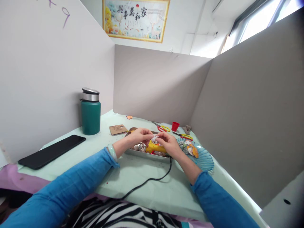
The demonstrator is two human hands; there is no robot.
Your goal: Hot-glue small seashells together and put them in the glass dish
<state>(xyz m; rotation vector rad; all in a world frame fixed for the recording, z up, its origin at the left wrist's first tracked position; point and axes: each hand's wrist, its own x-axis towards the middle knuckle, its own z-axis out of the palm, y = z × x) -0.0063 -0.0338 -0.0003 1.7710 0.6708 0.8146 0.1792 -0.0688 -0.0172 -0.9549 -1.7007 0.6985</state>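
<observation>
My left hand [140, 136] and my right hand [168, 143] meet above a metal tray [142, 154], fingers pinched together. Between their fingertips is a small white piece [154, 138], too small to name for certain. A yellow glue gun [154, 147] lies in the tray below my hands, with its black cord [152, 179] running over the front edge of the tray toward me. Around it in the tray are shells [139, 147] and small colourful bits, partly hidden by my hands.
A blue shell-shaped plate [206, 160] holding shells stands right of the tray. Behind are scissors [162, 128], more scissors [184, 136], a red cup [175, 126] and a brown card [118, 129]. A green bottle [90, 117] and black slab [53, 151] sit left. Grey partitions [156, 82] enclose the table.
</observation>
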